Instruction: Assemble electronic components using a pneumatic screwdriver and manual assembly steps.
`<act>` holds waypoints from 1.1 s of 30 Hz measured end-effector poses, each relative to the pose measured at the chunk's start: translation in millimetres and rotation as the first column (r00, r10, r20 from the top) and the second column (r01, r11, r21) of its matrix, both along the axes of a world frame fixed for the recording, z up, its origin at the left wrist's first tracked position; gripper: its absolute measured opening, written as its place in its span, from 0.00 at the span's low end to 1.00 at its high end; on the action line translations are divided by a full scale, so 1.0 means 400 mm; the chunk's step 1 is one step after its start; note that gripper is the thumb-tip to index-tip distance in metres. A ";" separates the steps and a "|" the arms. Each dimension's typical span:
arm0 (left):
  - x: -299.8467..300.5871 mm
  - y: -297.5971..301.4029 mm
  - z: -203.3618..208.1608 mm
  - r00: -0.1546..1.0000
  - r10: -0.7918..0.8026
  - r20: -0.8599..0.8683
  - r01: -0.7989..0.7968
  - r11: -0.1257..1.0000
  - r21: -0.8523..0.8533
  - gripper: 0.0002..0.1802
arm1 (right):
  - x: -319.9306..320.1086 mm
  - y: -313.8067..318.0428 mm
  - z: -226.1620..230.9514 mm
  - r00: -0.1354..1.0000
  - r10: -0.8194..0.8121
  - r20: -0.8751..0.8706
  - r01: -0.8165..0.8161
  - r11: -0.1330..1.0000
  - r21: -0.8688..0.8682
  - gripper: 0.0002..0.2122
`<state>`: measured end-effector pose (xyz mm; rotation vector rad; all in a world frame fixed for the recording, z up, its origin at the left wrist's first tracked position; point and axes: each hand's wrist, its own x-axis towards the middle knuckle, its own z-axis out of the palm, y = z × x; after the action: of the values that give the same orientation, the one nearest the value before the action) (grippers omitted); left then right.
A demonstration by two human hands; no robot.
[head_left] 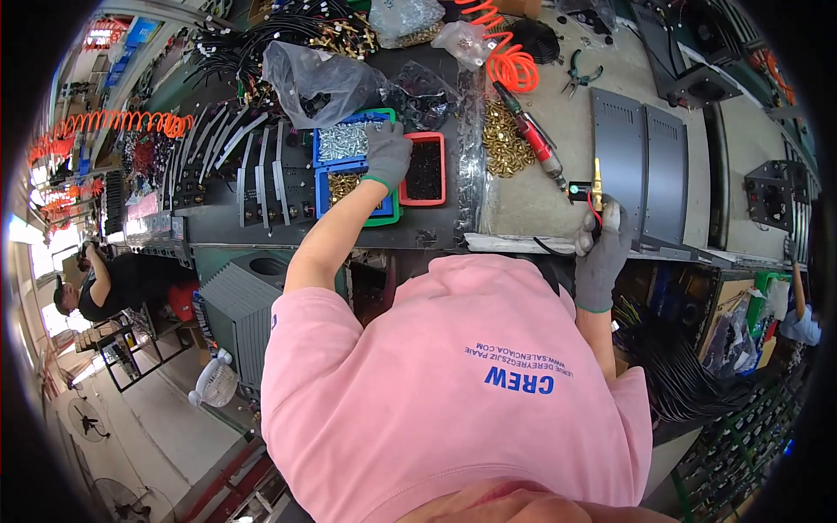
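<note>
My left hand (389, 157), in a grey glove, reaches over the right edge of a blue bin of silver screws (342, 142). Its fingers are bent and closed at the bin's edge; whatever they pinch is hidden. Below that bin, another blue bin holds brass-coloured parts (342, 185). A red bin (423, 201) of small black parts stands just right of this hand. My right hand (603, 253), also gloved, is closed around the lower end of an upright brass fitting (597, 181) with red and black wires. Beside the fitting is a small black piece with a green mark (577, 190).
A red power screwdriver (539, 144) lies beside a pile of brass parts (506, 144). Grey vented panels (641, 166) lie right of it. Pliers (577, 77), coiled orange hose (513, 70) and plastic bags (318, 83) sit farther back. Metal brackets (261, 166) stand at left. Another person (109, 288) is at far left.
</note>
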<state>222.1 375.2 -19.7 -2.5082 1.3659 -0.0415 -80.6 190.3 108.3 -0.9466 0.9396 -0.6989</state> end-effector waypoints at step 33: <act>-0.071 0.003 0.048 1.000 0.031 0.003 -0.029 0.949 -0.315 0.07 | -0.044 -0.118 -0.083 1.000 0.016 0.005 -0.017 0.991 0.135 0.14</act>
<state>193.5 376.2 -0.5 -2.7823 1.4136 -0.2849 -98.4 143.1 75.0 -0.8323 0.9620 -0.6154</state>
